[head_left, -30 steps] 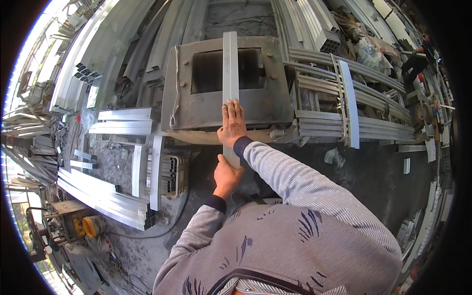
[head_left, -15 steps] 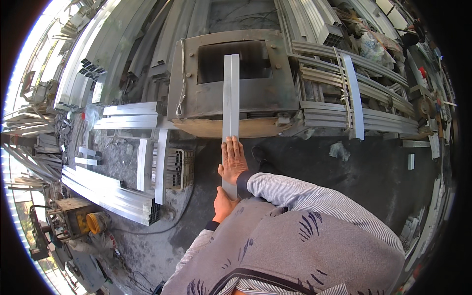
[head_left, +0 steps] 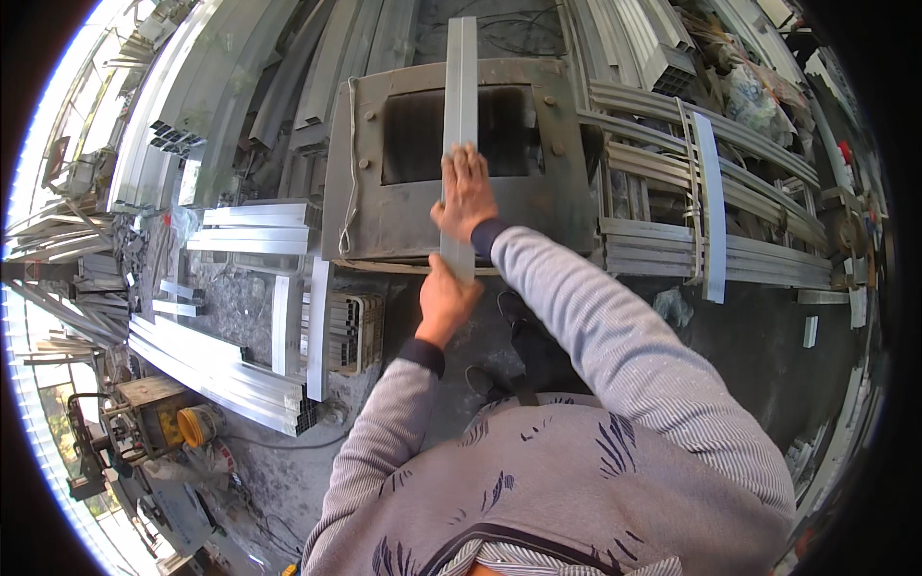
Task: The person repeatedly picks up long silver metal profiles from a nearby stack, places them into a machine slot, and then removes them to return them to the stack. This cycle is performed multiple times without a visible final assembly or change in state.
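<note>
- Head view: the dark metal work table (head_left: pixel 384 216) with its rectangular opening sits in front of me, and it stands larger and nearer in the picture than half a second ago.
- Stacks of pale aluminium profiles (head_left: pixel 216 370) lie on the floor to my left, and more long sections (head_left: pixel 663 245) are racked to the right of the table.
- A long flat aluminium strip (head_left: pixel 460 86) runs lengthwise across the table, over the opening; its far end now reaches beyond the table's far edge, where earlier it stopped over the opening.
- My right hand (head_left: pixel 466 197) lies flat on the strip, fingers stretched out and open, pressing down; it has moved up onto the table top from the near edge.
- My left hand (head_left: pixel 448 300) is closed around the strip's near end, just off the table's front edge.
</note>
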`<state>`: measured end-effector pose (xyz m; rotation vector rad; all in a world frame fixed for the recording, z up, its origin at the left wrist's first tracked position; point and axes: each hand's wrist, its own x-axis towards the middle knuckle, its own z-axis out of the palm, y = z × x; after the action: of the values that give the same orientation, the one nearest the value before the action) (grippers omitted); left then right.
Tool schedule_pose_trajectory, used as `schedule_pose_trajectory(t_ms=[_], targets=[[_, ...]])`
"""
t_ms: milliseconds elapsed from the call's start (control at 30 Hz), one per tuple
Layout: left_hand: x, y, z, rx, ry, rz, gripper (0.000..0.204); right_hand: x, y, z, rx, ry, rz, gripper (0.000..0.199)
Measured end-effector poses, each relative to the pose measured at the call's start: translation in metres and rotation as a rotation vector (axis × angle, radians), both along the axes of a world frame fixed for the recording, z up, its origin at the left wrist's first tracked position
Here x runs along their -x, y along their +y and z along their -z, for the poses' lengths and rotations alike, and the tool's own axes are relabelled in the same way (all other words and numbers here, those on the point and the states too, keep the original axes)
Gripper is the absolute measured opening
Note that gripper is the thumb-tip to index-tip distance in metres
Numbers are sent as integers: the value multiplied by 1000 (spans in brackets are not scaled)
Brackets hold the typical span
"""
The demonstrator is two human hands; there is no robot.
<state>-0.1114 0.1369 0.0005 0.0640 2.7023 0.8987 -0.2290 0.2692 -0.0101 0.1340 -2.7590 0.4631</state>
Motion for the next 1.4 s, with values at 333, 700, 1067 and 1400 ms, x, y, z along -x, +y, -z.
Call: schedule_pose_trajectory(t_ms=[333,700,1067,1400], targets=[[45,63,-12,27,-13,-6,63,44,61,-11,6,-4,4,82],[-104,13,10,-19,-127,-75,63,-106,9,4,57,-92,-53,84],[-203,-26,27,-43,-175,-78,63,-208,-28,18,50,-161,-65,87],[-283,-61,39,-28,-224,-102,64,-290,-58,37,-11,-213,-110,94]])
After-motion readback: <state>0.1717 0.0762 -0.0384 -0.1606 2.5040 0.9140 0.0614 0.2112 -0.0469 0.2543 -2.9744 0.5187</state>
